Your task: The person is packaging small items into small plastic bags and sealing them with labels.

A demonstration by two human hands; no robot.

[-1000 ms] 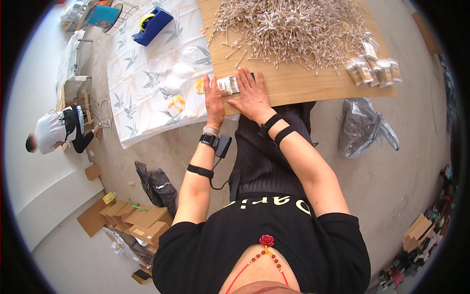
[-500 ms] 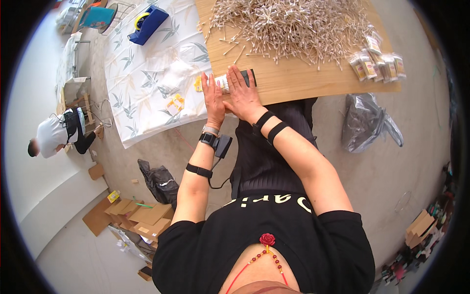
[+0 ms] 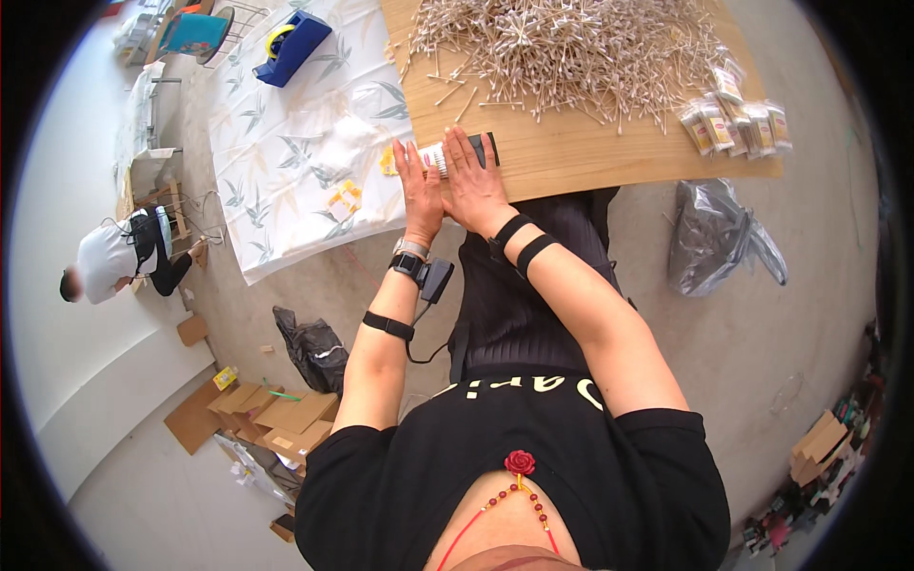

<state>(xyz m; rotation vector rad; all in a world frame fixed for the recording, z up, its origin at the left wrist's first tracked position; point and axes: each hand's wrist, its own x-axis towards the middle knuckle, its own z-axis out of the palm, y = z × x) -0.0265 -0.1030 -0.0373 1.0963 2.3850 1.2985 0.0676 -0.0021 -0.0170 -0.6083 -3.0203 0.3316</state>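
Near the wooden board's front left edge, a small clear pack of cotton swabs (image 3: 433, 160) lies flat between my fingers. My right hand (image 3: 472, 187) rests palm down, its straight fingers across the pack and a black flat block (image 3: 485, 148) at its right end. Beside it, my left hand (image 3: 420, 198) lies with fingers stretched out at the pack's left end. The two hands touch at their thumbs, and they hide parts of the pack. A yellow printed piece (image 3: 388, 160) shows just left of my left fingertips.
A big heap of loose cotton swabs (image 3: 562, 52) covers the board's far part. Several filled packs (image 3: 733, 126) lie at its right. On the leaf-patterned cloth (image 3: 257, 181) are a blue tape dispenser (image 3: 293, 49) and yellow labels (image 3: 345, 198). A grey plastic bag (image 3: 709, 238) sits right.
My left hand has shifted very slightly to the right, closer against my right hand. The right hand and the pack have hardly moved.
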